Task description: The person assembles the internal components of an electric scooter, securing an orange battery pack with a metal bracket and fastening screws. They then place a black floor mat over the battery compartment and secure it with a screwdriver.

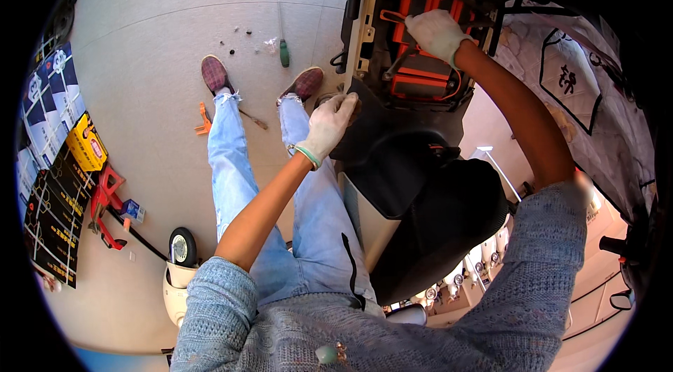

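Note:
I stand beside an opened electric scooter (413,161) with its black seat lifted. My left hand (329,123), in a white glove, rests on the edge of the black body panel (364,126), fingers curled over it. My right hand (436,32), also gloved, reaches into the open compartment (420,42) and closes around an orange cable or part among the orange wiring. Whether it grips firmly is hard to tell.
A green-handled screwdriver (283,49) and several small screws (235,39) lie on the tiled floor by my feet. An orange tool (204,121) lies near my left shoe. Boxes and a red stool (105,197) stand at left. A patterned cover (582,84) lies at right.

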### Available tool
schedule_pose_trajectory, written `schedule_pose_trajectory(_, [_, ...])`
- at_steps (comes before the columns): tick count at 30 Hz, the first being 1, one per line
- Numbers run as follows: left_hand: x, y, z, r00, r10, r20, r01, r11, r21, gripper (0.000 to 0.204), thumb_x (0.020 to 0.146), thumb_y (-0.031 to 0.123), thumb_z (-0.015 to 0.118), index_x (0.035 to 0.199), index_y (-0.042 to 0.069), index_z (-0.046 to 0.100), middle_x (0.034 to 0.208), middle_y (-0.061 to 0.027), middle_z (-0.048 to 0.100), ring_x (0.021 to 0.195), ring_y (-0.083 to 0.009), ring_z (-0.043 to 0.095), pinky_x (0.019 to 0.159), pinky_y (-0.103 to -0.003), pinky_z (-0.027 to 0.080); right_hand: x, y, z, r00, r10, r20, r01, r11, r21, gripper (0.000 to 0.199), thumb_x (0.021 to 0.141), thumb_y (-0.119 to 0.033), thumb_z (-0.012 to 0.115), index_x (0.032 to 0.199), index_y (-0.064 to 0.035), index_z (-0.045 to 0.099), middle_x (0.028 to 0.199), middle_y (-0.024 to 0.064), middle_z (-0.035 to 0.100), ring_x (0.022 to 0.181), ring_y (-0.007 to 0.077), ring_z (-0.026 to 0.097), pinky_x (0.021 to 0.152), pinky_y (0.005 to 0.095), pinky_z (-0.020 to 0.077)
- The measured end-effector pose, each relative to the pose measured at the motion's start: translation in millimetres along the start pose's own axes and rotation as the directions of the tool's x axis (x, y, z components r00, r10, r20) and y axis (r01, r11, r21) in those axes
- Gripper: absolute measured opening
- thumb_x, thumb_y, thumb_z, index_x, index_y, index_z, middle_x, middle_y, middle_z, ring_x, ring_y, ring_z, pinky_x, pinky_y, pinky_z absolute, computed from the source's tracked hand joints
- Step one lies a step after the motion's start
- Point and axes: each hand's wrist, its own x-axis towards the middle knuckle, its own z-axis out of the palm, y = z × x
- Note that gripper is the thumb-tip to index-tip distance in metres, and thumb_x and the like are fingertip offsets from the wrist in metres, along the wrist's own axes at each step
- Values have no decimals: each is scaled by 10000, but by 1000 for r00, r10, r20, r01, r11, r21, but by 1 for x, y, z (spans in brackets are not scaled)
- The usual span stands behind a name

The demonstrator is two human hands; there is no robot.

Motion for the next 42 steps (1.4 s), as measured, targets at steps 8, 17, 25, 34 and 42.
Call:
schedule_pose_trajectory(8, [14, 0, 24, 988, 148, -37, -148, 989, 2, 356, 876, 345, 507, 1013, 36, 619, 884, -175, 643, 867, -305, 614, 772, -352, 456, 22, 4, 11, 923, 329, 201, -345, 474, 810, 331, 915, -133, 431, 620, 4, 494, 509, 79, 442, 431, 192, 433, 400, 358, 370])
schedule_pose_trajectory(17, [55, 81, 70, 988, 118, 96, -60, 884, -464, 339, 925, 299, 507, 1047, -17, 528, 785, -75, 572, 652, -104, 567, 552, -244, 485, 11, -10, 51, 862, 391, 324, -19, -612, 791, 232, 882, -164, 478, 704, -20, 518, 627, 52, 475, 584, 171, 463, 586, 313, 414])
schedule_pose_trajectory(25, [49, 98, 62, 994, 84, 72, -60, 957, -283, 222, 882, 183, 501, 919, -29, 551, 605, -60, 543, 434, -125, 491, 404, -284, 409, -45, -5, -36, 842, 57, -536, -151, 979, -133, 201, 786, -186, 576, 931, -47, 580, 889, 87, 578, 881, 254, 555, 805, 382, 448])
schedule_pose_trajectory(34, [41, 82, 70, 969, 115, -218, -191, 911, -367, 216, 832, 166, 629, 915, -19, 555, 666, -7, 568, 481, -56, 478, 418, -209, 388, 16, 37, 1, 994, -22, -109, 10, 995, -104, 56, 754, -88, 579, 760, -72, 633, 695, 126, 626, 668, 269, 638, 567, 353, 522])
schedule_pose_trajectory(42, [126, 172, 46, 680, 717, -155, -584, 657, 477, 253, 820, 292, 595, 825, 46, 654, 787, -104, 658, 692, -208, 648, 600, -321, 501, 1, -2, 39, 926, 254, 279, -343, 255, 904, 169, 851, -151, 521, 961, -34, 571, 891, 143, 576, 820, 226, 571, 630, 330, 479])
